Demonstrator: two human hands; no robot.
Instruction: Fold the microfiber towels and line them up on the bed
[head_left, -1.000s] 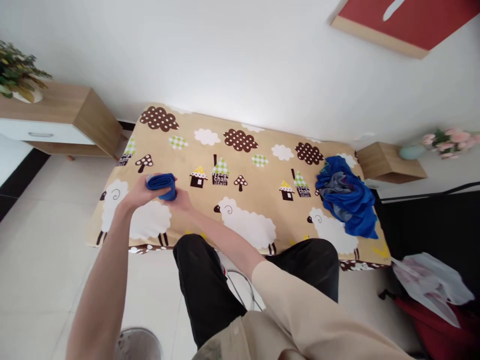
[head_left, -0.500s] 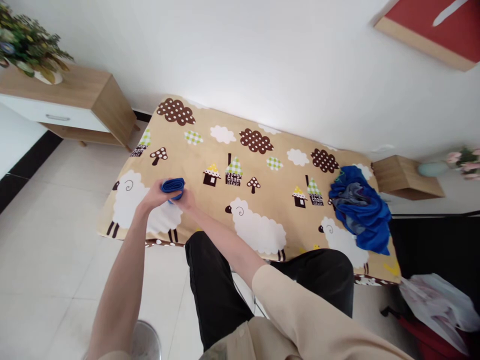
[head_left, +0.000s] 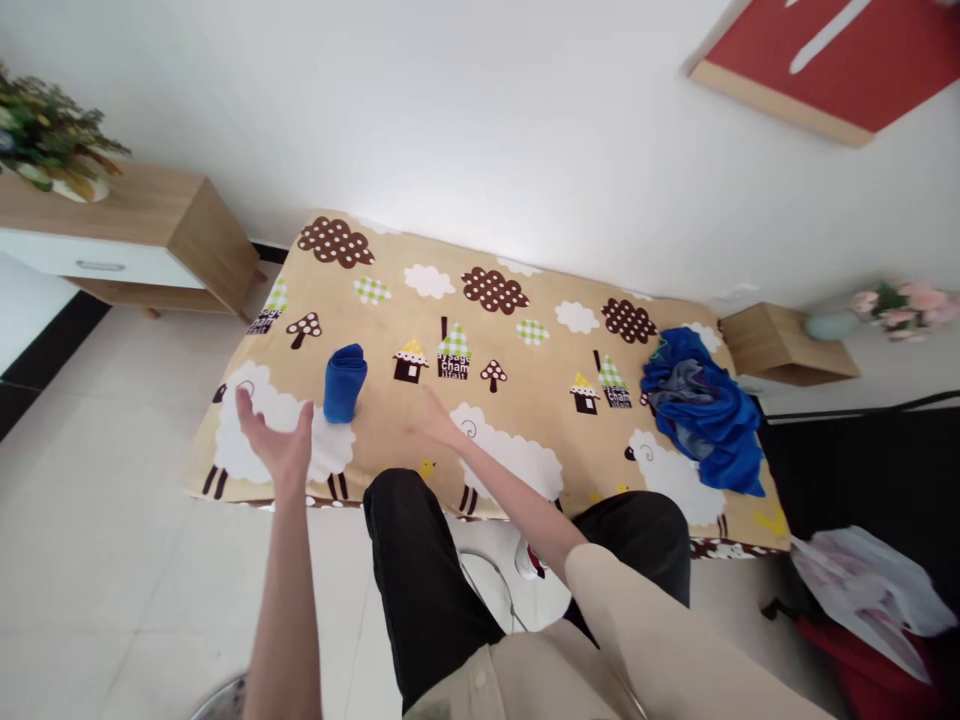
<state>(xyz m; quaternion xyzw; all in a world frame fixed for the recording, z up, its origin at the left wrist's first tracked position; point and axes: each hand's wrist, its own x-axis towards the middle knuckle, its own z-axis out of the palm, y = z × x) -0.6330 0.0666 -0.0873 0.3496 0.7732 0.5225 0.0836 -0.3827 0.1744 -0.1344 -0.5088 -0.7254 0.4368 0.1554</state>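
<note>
A rolled-up blue cloth (head_left: 344,384) rests on the tan sheep-print cover (head_left: 390,440), toward its left end. Just left of the roll is my left hand (head_left: 279,440), its thumb and fingers spread and holding nothing. On the other side, some way right of the roll, my right hand (head_left: 439,422) hovers over the cover, blurred by motion, with fingers extended and nothing in them. Neither hand touches the roll. A crumpled heap of blue and grey cloth (head_left: 705,410) lies at the right end of the cover.
At the left stands a wooden cabinet (head_left: 142,215) with a flower vase (head_left: 82,187) on it. A small wooden box shelf (head_left: 787,345) is beyond the cover's right end. White plastic bags (head_left: 870,590) sit at lower right. My black-trousered knees (head_left: 420,560) reach the near edge.
Both hands have let go of the blue roll and moved apart, left hand leftward, right hand rightward. The roll now stays on the cover. The view has shifted slightly.
</note>
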